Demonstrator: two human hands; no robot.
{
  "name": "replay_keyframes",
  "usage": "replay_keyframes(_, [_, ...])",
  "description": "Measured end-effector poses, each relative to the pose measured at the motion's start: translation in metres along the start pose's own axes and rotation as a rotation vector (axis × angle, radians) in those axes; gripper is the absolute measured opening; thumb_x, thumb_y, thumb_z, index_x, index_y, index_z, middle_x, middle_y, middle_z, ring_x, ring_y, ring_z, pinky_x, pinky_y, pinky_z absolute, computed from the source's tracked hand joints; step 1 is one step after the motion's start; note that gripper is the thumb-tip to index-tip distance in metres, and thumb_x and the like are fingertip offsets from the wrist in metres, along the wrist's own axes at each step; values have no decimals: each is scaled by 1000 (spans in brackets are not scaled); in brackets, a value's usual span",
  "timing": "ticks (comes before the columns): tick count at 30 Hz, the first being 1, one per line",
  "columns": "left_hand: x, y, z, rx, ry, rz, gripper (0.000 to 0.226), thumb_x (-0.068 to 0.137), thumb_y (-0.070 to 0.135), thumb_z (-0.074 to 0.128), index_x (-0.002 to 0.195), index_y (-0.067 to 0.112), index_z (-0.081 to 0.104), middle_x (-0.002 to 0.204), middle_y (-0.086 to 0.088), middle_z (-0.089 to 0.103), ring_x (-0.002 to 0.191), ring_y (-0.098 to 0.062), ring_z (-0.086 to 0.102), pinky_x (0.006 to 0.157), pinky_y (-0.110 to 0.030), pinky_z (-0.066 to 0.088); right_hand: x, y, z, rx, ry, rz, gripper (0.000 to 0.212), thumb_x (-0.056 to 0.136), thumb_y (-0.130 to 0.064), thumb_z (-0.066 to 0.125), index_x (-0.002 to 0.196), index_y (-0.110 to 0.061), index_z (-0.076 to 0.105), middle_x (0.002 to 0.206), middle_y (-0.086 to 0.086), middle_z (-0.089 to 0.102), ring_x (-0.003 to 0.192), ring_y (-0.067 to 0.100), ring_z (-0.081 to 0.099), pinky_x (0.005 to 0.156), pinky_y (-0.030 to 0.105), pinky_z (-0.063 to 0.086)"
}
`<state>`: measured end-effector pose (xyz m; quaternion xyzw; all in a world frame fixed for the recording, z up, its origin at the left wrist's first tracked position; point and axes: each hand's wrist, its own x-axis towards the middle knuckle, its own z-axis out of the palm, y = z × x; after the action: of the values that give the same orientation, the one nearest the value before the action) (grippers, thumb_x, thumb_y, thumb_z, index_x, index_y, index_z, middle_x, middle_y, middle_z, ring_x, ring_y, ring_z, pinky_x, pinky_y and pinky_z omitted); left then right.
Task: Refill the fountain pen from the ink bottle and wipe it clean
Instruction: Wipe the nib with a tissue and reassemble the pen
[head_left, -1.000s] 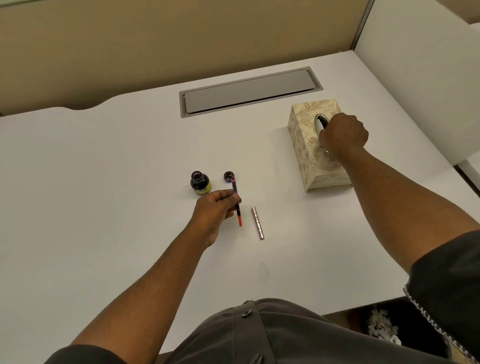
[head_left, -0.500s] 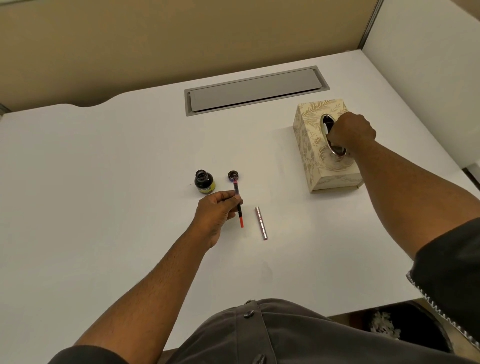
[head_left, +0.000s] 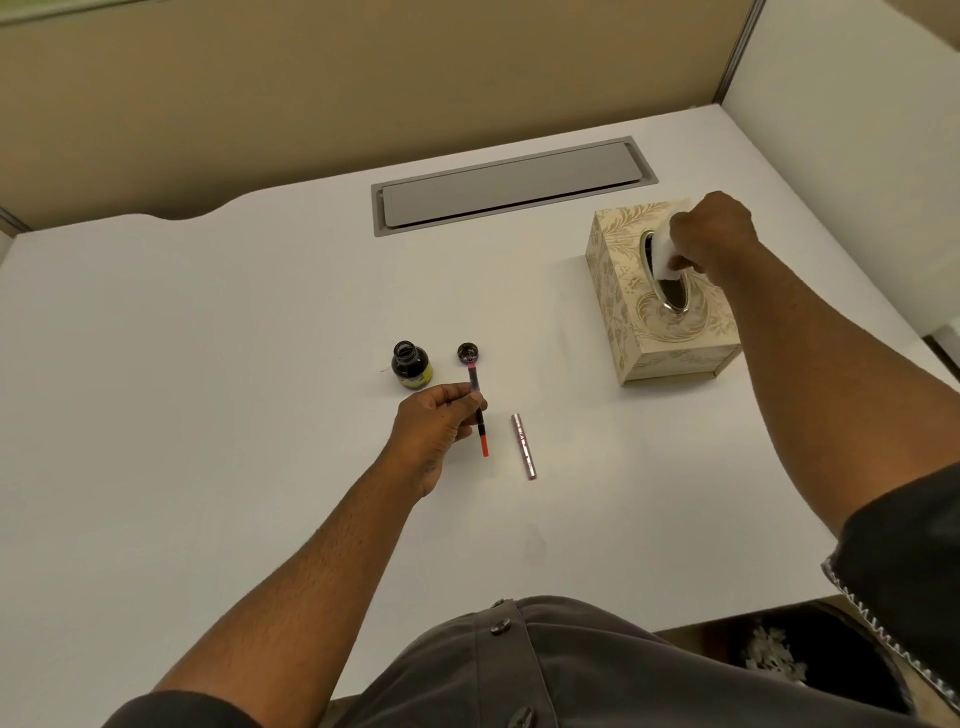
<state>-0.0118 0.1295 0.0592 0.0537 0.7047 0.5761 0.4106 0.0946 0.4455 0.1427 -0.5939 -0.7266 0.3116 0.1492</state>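
My left hand (head_left: 434, 426) pinches the fountain pen (head_left: 479, 415) near its middle; the pen is thin, dark with a red-orange end pointing toward me. Just behind it stand the open ink bottle (head_left: 410, 365) with a yellow label and its dark cap (head_left: 468, 353) lying on the white desk (head_left: 208, 389). A silver pen barrel (head_left: 523, 446) lies to the right of the pen. My right hand (head_left: 711, 234) is over the cream patterned tissue box (head_left: 654, 322) and grips a white tissue (head_left: 665, 254) rising out of the slot.
A grey cable-tray lid (head_left: 511, 187) is set into the desk at the back. A beige partition runs behind, a white panel stands at the right. Below the desk's right front edge a dark bin (head_left: 810, 665) is visible.
My right hand has lifted from the box slot, drawing a white tissue up with it. My left hand and the pen have stayed in place.
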Motion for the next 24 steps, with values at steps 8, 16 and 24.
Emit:
replay_keyframes(8, [-3, 1, -1, 5, 1, 16, 18, 86, 12, 68, 104, 10, 68, 94, -6, 75, 86, -16, 69, 81, -30, 52, -2, 4, -8, 169, -61, 40, 39, 82, -29, 72, 111, -6, 59, 100, 10, 65, 74, 21, 69, 68, 29, 56])
replay_keyframes(16, [-5, 2, 0, 5, -7, 19, 18, 86, 13, 68, 104, 10, 69, 94, -6, 75, 87, -17, 68, 80, -29, 51, -10, 8, -22, 632, -330, 133, 15, 85, -18, 71, 93, -12, 60, 85, 6, 57, 59, 11, 47, 48, 21, 35])
replay_keyframes(24, [-7, 4, 1, 11, -9, 25, 18, 86, 13, 68, 103, 11, 69, 94, -6, 75, 88, -17, 69, 78, -29, 51, -4, 35, -21, 562, -408, 230, 17, 84, -21, 72, 78, -17, 56, 64, 0, 52, 48, 8, 38, 36, 17, 25])
